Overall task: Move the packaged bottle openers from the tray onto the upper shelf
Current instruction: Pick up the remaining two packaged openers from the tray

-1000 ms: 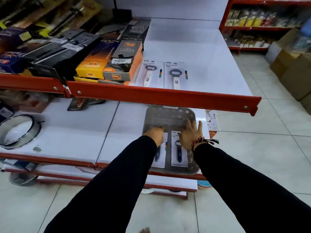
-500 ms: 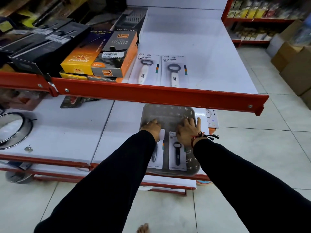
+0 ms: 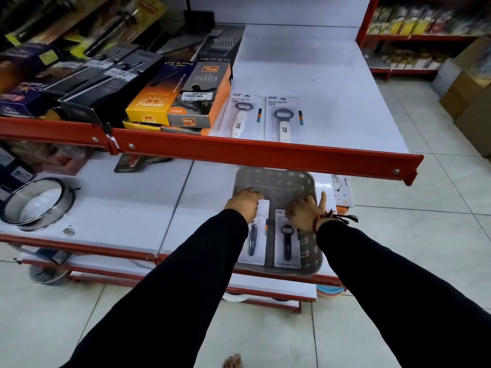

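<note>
Grey plastic tray near the lower shelf's front edge holds two carded bottle openers; left hand and right hand pinch their tops. Better lift flat, clearing the red rail.

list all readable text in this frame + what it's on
"LIGHTER": grey and orange box
"Fudeda": yellow box
"BOTTLE OPENER": the two white-handled opener cards on the upper shelf
"69.00": price sticker on the lighter box
Unreadable: cards in the tray, black boxes, far shelves.
</note>
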